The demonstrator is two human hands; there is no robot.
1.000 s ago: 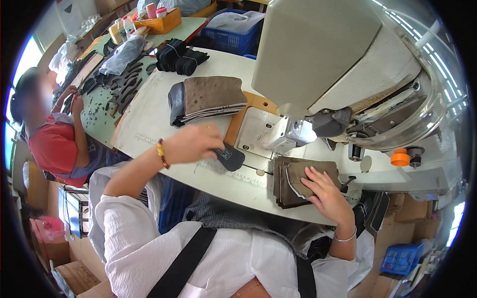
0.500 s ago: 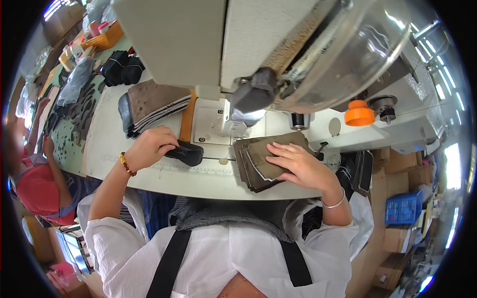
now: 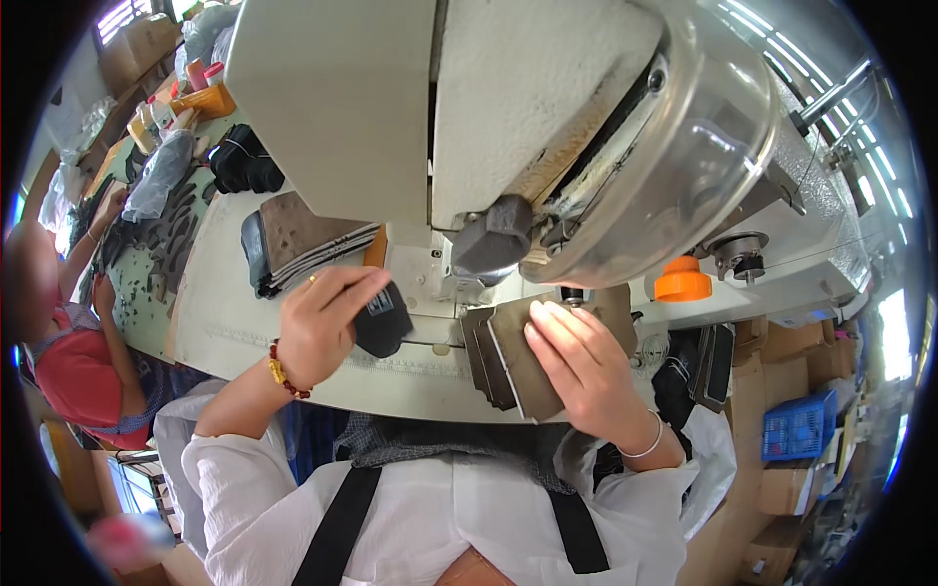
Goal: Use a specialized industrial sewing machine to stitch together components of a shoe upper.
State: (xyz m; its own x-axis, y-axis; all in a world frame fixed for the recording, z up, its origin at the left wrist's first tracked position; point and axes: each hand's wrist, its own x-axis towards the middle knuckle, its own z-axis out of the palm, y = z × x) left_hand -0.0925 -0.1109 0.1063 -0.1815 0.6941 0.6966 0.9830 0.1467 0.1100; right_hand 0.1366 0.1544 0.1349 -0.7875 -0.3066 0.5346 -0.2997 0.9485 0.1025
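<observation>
Raised over the table's front left, my left hand (image 3: 318, 327) pinches a black rounded piece (image 3: 383, 320) with a small pale label, apparently cloth or leather. My right hand (image 3: 584, 371) is on the top olive-brown flat piece (image 3: 518, 342) of a pile, fingers along its face and thumb hidden, apparently gripping it. Darker brown pieces (image 3: 486, 366) lie under its left edge. Between and beyond my hands stands a sewing machine (image 3: 337, 107). Left of its plate rests a stack of brown pieces with pale edges (image 3: 305, 234).
A clear curved guard (image 3: 684, 166) and an orange knob (image 3: 682, 280) jut over the right side. At left, a co-worker in red (image 3: 88, 381) reaches over a green table (image 3: 132, 317) with dark cut pieces. A blue crate (image 3: 798, 427) and cartons stand at right.
My left hand has lifted the black piece and turned it, so its label shows. The top olive-brown piece has shifted toward me and turned under my right hand. The view has tilted slightly.
</observation>
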